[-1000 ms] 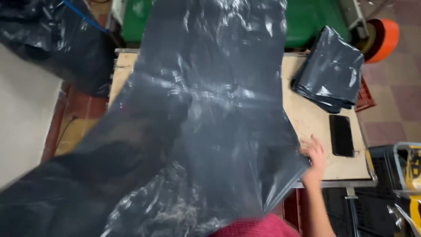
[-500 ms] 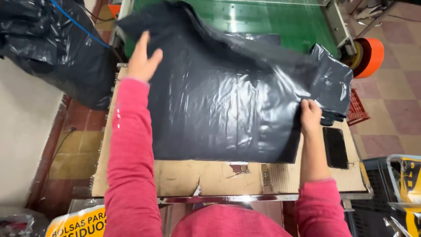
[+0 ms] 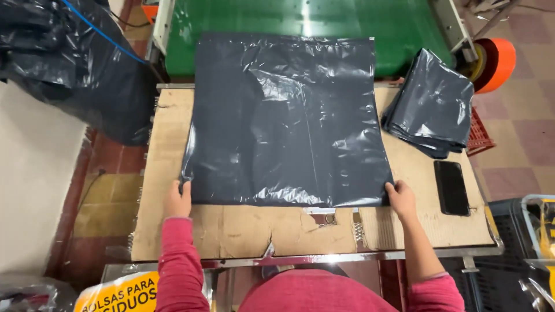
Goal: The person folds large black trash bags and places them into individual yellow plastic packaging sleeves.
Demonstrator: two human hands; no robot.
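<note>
Flat on the cardboard-covered table (image 3: 231,231) lies a dark plastic bag (image 3: 289,121), its far end reaching over the green belt (image 3: 404,29). Left hand (image 3: 177,201) pinches the bag's near left corner; right hand (image 3: 401,199) pinches the near right corner. Toward the table's right edge sit a stack of folded bags (image 3: 433,107) and a black phone (image 3: 451,187).

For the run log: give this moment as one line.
left hand: grips bag's near-left corner | right hand: grips near-right corner | black plastic bag: flat on cardboard-topped table
</note>
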